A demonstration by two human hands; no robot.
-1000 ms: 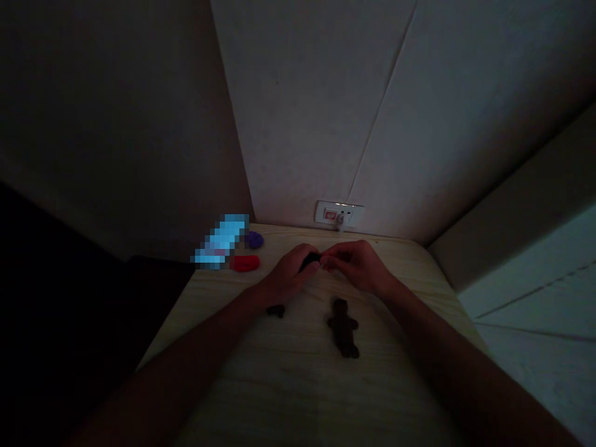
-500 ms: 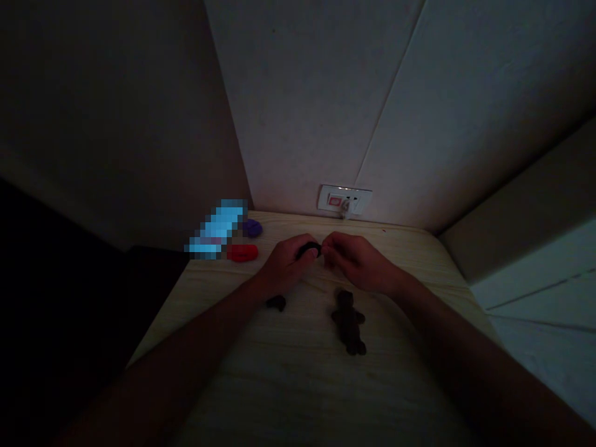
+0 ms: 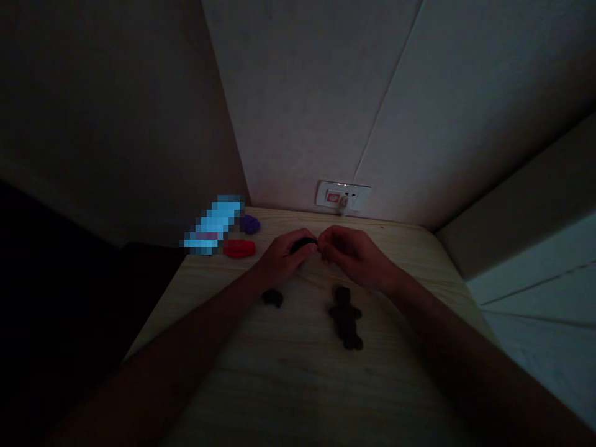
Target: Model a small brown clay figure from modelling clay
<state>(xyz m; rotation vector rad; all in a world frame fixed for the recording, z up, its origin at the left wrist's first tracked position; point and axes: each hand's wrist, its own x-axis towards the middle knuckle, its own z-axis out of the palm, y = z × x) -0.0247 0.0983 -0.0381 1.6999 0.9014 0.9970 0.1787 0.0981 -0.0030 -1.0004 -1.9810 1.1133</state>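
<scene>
Over the wooden tabletop, my left hand is closed around a dark, clay-like piece, its thumb lying along the near side. My right hand has its fingertips pinched together at the right end of that piece, right beside the left thumb. The fingers cover much of the piece, so its full shape is hidden. Closer to me lies a dark brown bear-shaped figure, flat on the table with its head pointing away. A small dark lump rests by my left forearm.
At the back left are a purple lump, a red oblong piece and a lit, pixelated rectangle near the table's left edge. A wall socket with a plug sits just above the back edge. Walls close in behind; the room is dim.
The view has shifted slightly, moving everything a little up and left. Less of the dark piece shows between my hands, and its visible part lies flatter. Both hands keep their grip.
</scene>
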